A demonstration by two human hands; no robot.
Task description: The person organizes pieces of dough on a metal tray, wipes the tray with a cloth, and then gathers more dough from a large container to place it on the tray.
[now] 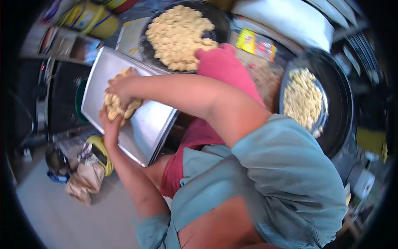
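Observation:
A shiny metal tray sits tilted at the left, with a heap of pale yellow dough pieces in it. My right hand reaches across from the right and clasps the heap from above, its fingers curled over the pieces. From the near side, my left hand cups the same heap, its fingers bent against the dough. Some fingers are hidden among the pieces. Beyond the tray, a wide black pan holds many more dough pieces.
To the right stands a large black basin with small pale pieces inside. Pink cloth lies between pan and basin, near a yellow packet. White sacks line the back. A brown paper bag rests on the left floor.

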